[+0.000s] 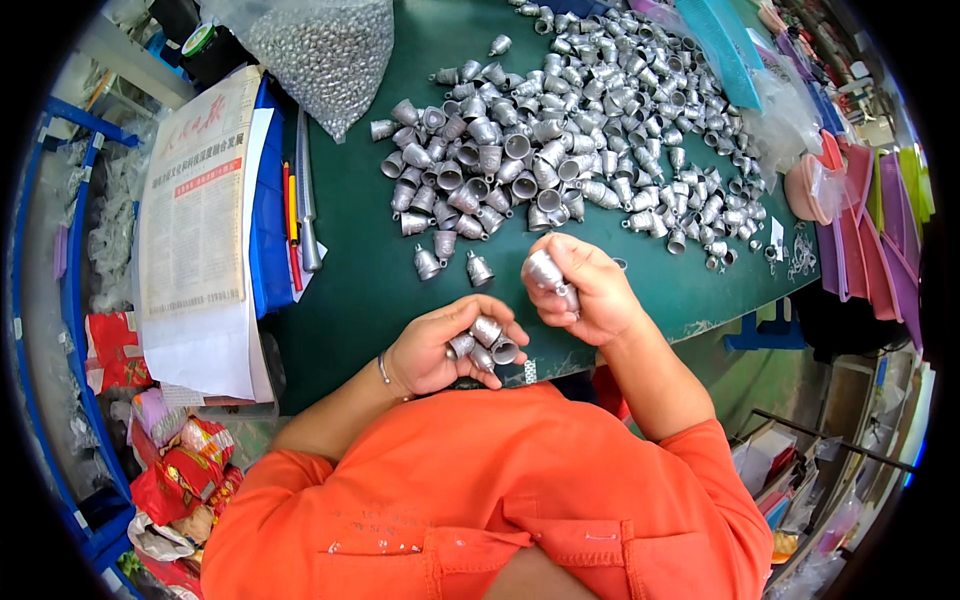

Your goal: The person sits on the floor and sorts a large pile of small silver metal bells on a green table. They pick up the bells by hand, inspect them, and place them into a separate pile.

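My left hand (pixel 440 345) is cupped palm-up near the table's front edge and holds three small silver metal bells (pixel 483 340). My right hand (pixel 585 290) is closed around another silver bell (pixel 548 272), its fingers curled over the piece, just right of the left hand. Two loose bells (pixel 452 266) stand on the green table (pixel 360 290) just beyond both hands. A large heap of the same silver bells (pixel 570 130) covers the table's far middle and right.
A folded newspaper (pixel 195 200) on blue sheets lies at the left, with pencils and a metal rod (pixel 305 200) beside it. A clear bag of small metal parts (pixel 325 50) sits at the far left. Pink and purple plastic trays (pixel 870 220) stand at the right edge.
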Demonstrator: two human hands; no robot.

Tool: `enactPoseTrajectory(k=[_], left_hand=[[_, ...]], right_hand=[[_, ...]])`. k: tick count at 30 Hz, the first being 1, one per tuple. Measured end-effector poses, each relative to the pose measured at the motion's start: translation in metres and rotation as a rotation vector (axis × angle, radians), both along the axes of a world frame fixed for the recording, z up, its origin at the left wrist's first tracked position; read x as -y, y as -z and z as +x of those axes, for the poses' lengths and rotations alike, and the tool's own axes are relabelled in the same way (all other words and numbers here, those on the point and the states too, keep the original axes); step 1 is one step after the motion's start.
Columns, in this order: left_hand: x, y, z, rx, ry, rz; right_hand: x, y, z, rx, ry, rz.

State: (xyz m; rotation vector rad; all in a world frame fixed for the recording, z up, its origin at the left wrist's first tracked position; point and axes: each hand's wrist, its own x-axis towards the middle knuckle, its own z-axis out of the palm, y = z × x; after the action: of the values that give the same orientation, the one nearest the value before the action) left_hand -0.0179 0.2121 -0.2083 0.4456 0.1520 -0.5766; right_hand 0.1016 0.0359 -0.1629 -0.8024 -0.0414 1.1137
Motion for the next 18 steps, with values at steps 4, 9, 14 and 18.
enactPoseTrajectory(k=[4,9,14,18], left_hand=[[-0.002,-0.002,0.002,-0.014,0.012,-0.060],[-0.006,0.006,-0.001,-0.008,0.040,-0.139],[-0.006,0.004,-0.001,-0.009,0.059,-0.069],[-0.006,0.006,0.000,-0.056,0.043,-0.121]], right_hand=[[-0.013,-0.016,-0.016,0.510,-0.199,-0.299],[-0.030,0.003,0.002,1.481,0.031,-0.681],[-0.044,0.018,-0.009,1.585,-0.146,-0.774],[-0.030,0.023,0.003,1.079,-0.102,-0.382]])
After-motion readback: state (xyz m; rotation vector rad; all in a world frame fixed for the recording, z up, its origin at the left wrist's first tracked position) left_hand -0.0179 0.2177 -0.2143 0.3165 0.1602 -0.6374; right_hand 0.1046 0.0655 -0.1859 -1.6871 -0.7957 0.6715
